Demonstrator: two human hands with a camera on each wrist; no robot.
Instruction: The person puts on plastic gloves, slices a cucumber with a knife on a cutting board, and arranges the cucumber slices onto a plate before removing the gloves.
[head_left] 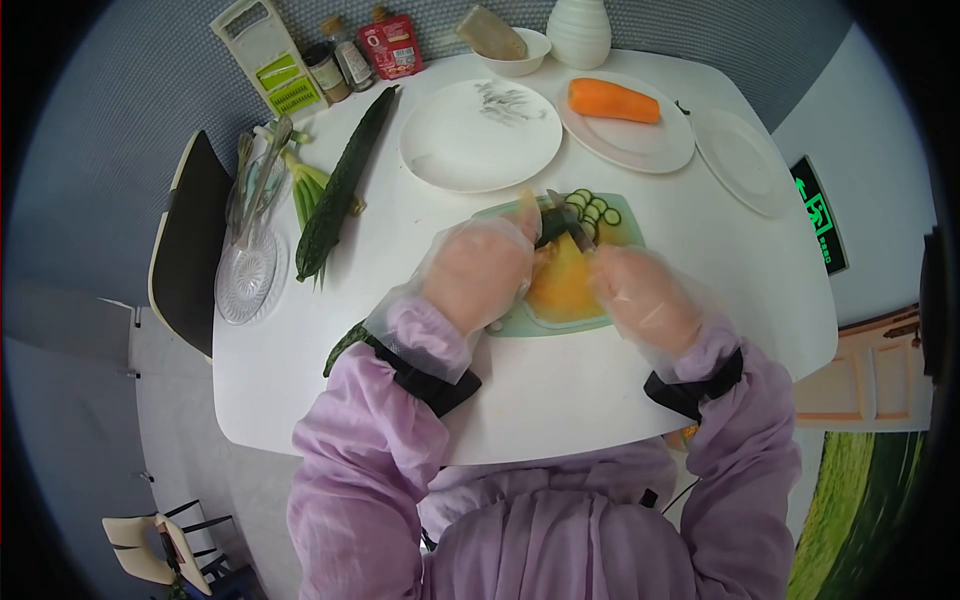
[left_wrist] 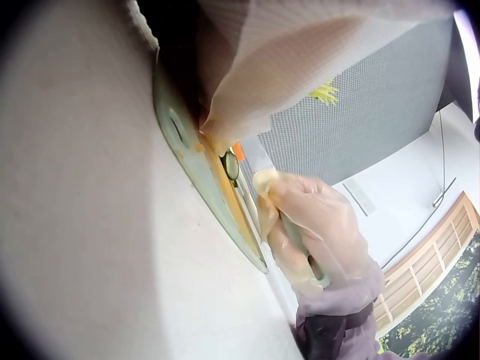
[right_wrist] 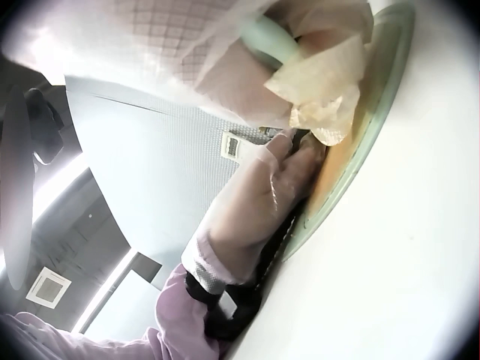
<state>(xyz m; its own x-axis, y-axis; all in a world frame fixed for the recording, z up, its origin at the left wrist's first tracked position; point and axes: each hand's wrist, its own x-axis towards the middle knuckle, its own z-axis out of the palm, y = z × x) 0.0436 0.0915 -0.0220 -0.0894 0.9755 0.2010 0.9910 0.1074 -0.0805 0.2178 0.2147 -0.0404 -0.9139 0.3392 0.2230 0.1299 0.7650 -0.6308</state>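
Observation:
Both hands wear clear plastic gloves. My left hand [head_left: 480, 272] grips a dark green cucumber [head_left: 553, 229] on the cutting board; its other end pokes out beyond the left forearm. In my right hand [head_left: 646, 290] is a kitchen knife [head_left: 580, 234], its blade at the cucumber's cut end. The knife's pale green handle [right_wrist: 268, 41] lies within the right fingers in the right wrist view. Several round cucumber slices [head_left: 592, 208] lie just past the blade. The light green cutting board [head_left: 628, 212] has an orange-stained middle. Fingers and glove partly hide the cucumber.
A white plate [head_left: 480, 150] stands behind the board, beside a plate with a peeled carrot [head_left: 612, 101]. Another whole cucumber [head_left: 345, 190] lies at left near a ribbed glass dish [head_left: 247, 278]. A grater [head_left: 270, 65], spice jars and a red pouch [head_left: 392, 46] line the back.

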